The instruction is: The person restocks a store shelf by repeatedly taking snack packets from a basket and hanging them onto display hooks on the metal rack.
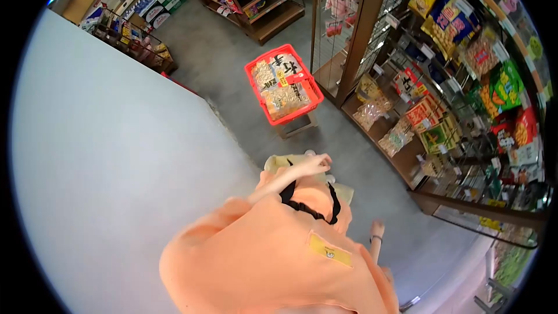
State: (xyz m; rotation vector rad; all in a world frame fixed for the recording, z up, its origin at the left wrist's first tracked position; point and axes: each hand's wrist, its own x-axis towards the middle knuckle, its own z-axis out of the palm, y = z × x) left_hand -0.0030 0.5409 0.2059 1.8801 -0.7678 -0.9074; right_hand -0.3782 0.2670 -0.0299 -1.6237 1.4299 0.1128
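My left hand [315, 164] is raised in front of my waist, over the light trousers, with its fingers curled; whether it holds anything is too small to make out. Down at my right side hangs my right hand [377, 229], small in view, a dark band on its wrist, its fingers not clear. Ahead of me a red basket [318, 94] rests on a small stool [308, 129]. Inside it lie clear bags of pale snacks [285, 100] with black lettering. Neither hand touches the basket.
Right of me a wooden shelf unit [401, 171] holds several snack bags [505, 87]. A white wall [116, 157] fills the left. Farther ahead is a snack rack [264, 26], and at the top left, stacked bottles [165, 0]. Grey floor [224, 52] surrounds the stool.
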